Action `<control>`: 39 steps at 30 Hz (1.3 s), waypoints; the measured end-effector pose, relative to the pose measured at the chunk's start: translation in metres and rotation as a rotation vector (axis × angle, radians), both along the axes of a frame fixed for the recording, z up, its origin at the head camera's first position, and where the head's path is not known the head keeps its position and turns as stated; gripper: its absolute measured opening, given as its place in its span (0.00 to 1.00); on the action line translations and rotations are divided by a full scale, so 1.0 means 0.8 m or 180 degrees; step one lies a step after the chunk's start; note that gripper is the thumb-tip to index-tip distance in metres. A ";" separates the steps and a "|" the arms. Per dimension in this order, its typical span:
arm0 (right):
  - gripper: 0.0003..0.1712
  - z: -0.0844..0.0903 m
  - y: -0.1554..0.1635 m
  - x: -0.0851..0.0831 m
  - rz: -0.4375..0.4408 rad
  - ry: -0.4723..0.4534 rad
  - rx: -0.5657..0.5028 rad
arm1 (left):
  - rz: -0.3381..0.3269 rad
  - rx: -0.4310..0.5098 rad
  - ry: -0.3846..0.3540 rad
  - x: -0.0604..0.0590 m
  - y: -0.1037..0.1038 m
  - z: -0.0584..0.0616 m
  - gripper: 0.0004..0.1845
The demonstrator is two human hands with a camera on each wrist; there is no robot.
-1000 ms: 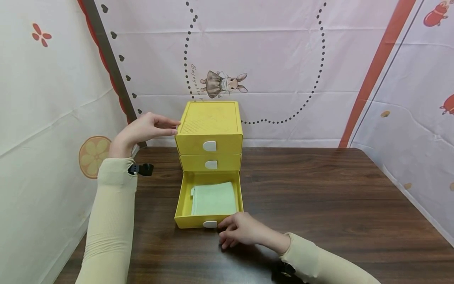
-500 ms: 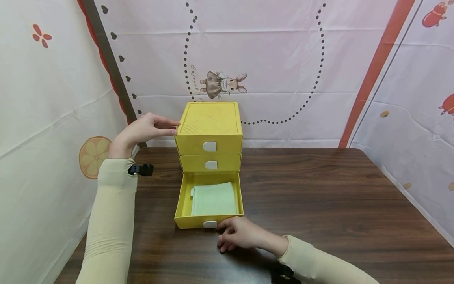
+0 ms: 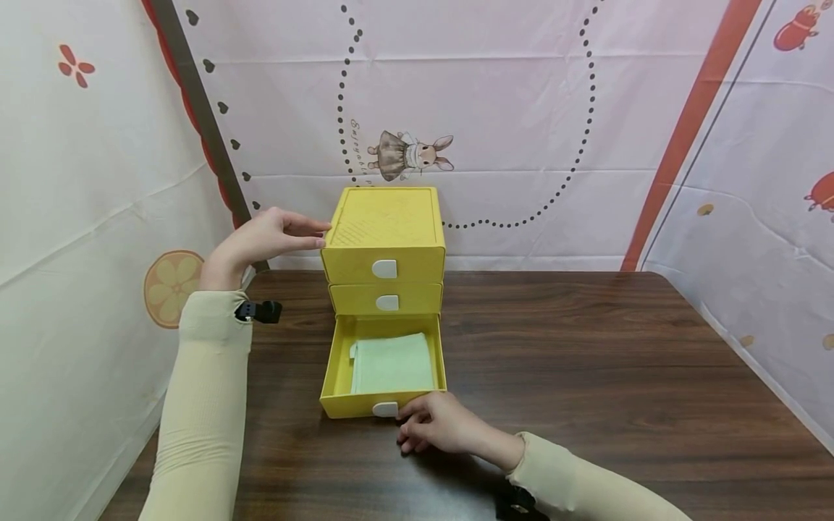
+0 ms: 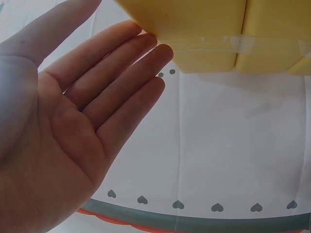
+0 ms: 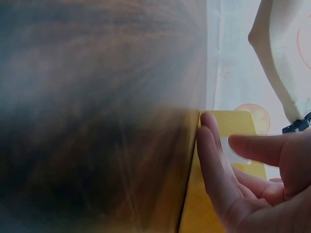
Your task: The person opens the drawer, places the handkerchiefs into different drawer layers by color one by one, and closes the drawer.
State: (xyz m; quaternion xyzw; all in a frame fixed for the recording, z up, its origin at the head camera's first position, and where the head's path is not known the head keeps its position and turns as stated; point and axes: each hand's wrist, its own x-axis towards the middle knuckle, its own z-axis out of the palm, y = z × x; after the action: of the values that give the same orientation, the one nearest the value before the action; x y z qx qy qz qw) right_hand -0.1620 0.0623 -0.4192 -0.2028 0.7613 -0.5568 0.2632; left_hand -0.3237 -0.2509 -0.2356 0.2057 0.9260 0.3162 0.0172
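A yellow drawer cabinet (image 3: 384,264) with three stacked drawers stands on the table, a white tab on each front. Its bottom drawer (image 3: 331,369) is pulled out, and a folded pale green cloth (image 3: 393,365) lies inside. My left hand (image 3: 274,233) reaches to the cabinet's upper left edge, its nearly straight fingertips right at the side. The left wrist view shows that palm with nothing in it. My right hand (image 3: 439,423) is at the bottom drawer's front, fingertips beside the white tab (image 3: 385,409). In the right wrist view its fingers lie fairly straight along the drawer front, thumb apart.
The dark wooden table (image 3: 586,376) extends right of the cabinet and in front of it. A printed pink and white cloth backdrop (image 3: 521,130) hangs behind and along both sides. Clear tape (image 4: 233,44) runs across the cabinet's side in the left wrist view.
My right hand has shifted slightly left along the drawer front, dipping a little and rising again. The drawer's front has moved back very slightly. My left hand has stayed in place.
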 end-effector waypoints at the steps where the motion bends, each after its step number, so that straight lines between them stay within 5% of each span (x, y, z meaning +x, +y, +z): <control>1: 0.14 0.000 0.000 0.000 -0.0025 0.0038 -0.0008 | 0.0001 -0.0003 0.0003 0.000 0.000 0.000 0.29; 10: 0.10 0.002 -0.001 -0.005 -0.0169 0.0337 0.0049 | -0.0004 -0.0002 0.0008 0.000 0.000 0.000 0.29; 39: 0.08 -0.002 -0.016 -0.036 -0.0756 0.0619 0.0067 | 0.0005 0.0017 -0.0009 0.001 0.000 0.000 0.30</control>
State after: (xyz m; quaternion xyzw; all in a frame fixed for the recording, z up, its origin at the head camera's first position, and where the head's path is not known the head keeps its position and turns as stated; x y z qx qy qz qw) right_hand -0.1908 0.0493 -0.4209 -0.1614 0.8076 -0.5538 0.1226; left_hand -0.3232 -0.2509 -0.2358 0.2045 0.9253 0.3189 0.0177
